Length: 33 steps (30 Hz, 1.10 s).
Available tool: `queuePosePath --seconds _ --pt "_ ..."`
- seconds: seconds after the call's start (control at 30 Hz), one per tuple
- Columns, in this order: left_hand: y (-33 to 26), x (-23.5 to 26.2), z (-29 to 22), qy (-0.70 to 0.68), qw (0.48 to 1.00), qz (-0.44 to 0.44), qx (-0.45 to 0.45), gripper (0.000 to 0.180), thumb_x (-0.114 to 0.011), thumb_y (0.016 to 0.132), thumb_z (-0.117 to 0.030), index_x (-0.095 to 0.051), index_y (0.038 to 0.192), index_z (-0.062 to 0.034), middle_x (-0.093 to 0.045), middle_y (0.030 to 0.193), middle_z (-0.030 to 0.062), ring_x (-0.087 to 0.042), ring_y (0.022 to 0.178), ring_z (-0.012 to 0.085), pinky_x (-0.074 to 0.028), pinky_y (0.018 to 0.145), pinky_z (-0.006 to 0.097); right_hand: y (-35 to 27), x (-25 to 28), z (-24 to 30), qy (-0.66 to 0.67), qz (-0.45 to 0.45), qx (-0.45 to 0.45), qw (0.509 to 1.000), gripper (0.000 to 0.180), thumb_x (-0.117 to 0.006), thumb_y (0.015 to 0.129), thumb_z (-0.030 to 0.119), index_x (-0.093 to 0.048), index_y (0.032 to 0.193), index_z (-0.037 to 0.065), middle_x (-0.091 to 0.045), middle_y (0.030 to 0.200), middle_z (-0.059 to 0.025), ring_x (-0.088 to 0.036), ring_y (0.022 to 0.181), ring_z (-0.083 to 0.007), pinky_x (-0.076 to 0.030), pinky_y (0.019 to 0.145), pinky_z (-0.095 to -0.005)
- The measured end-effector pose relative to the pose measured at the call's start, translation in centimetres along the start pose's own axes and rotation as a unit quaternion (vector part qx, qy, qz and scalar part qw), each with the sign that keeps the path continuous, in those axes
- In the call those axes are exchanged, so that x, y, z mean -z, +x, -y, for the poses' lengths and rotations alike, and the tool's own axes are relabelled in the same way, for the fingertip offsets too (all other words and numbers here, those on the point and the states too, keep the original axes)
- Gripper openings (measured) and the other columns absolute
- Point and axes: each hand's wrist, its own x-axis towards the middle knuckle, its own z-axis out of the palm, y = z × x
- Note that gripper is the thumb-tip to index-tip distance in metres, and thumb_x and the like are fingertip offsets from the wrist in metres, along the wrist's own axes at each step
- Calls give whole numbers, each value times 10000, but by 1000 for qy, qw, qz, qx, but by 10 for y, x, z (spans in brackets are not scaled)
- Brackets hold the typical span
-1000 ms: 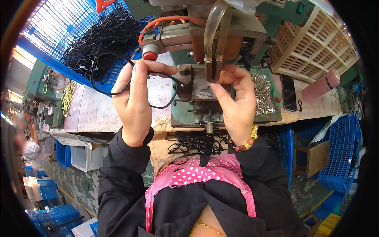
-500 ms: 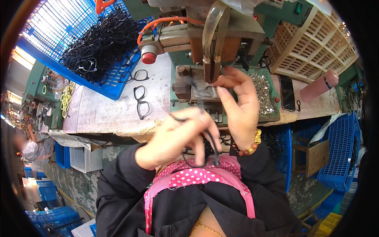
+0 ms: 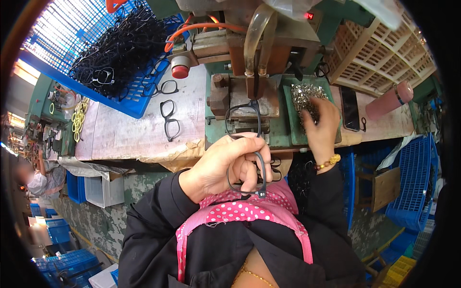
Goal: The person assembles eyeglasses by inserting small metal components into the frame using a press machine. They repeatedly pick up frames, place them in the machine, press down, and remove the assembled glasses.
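My left hand [image 3: 225, 165] grips a dark eyeglass frame [image 3: 263, 176] by its middle, with the fingers closed round the bridge. The frame stands on end and has no temples; its far rim reaches up to the tip of the machine's head [image 3: 256, 87]. Whether the rim touches that tip I cannot tell. Over a green tray [image 3: 290, 126] to the right, my right hand [image 3: 323, 127] dips its fingertips among small shiny metal pieces [image 3: 301, 95]. Its thumb and fingers are apart, with nothing visible between them.
Two dark eyeglass frames [image 3: 171, 128] lie left of the machine. Beyond them, a blue basket [image 3: 135, 111] holds a heap of black frames [image 3: 115, 53]. A red button [image 3: 180, 72] juts from the machine. At right are a phone [image 3: 349, 109], a pink bottle [image 3: 390, 100] and a cream crate [image 3: 379, 53].
My right hand has moved from the machine's tip rightward to the metal pieces. My left hand has turned the eyeglass frame and now holds it steadier under the machine's head.
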Motion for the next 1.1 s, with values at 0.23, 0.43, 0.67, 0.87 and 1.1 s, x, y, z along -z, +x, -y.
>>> queuePosePath --seconds 0.23,0.43,0.67,0.87,1.1 --pt "-8 4 -5 24 999 -24 16 344 -523 1059 -282 -646 1013 36 -731 870 237 -648 502 239 -532 498 310 2 -19 5 -38 -11 14 999 120 -764 799 105 -663 864 97 -670 1013 -79 -578 1179 -337 -351 1081 -548" --pt "-29 106 -4 392 812 -316 -296 334 -498 1098 -283 -632 1066 21 -715 856 107 -649 689 126 -514 653 255 7 -20 16 -4 -37 -32 999 96 -699 885 66 -627 947 78 -659 886 -94 -632 931 -341 -378 1073 -542" --pt "-43 231 12 640 547 -508 -179 407 -738 948 -282 -568 1171 14 -675 898 143 -640 786 247 -507 698 354 14 -20 19 35 -59 13 998 96 -704 870 68 -646 944 87 -649 866 -76 -626 869 -310 -458 836 -427" --pt "-42 233 -1 704 503 -478 -151 287 -733 914 -227 -574 989 1 -676 856 218 -634 751 427 -501 695 464 12 -15 26 193 -27 -79 978 87 -704 893 48 -700 978 30 -695 936 -99 -679 874 -279 -523 780 -376" --pt "-63 217 -13 203 831 -444 -266 145 -664 1013 -245 -600 960 -126 -544 714 -23 -488 595 87 -420 575 253 17 -10 18 569 12 -259 781 167 -662 988 41 -636 1140 -25 -708 1034 -74 -694 967 -155 -546 914 -283"
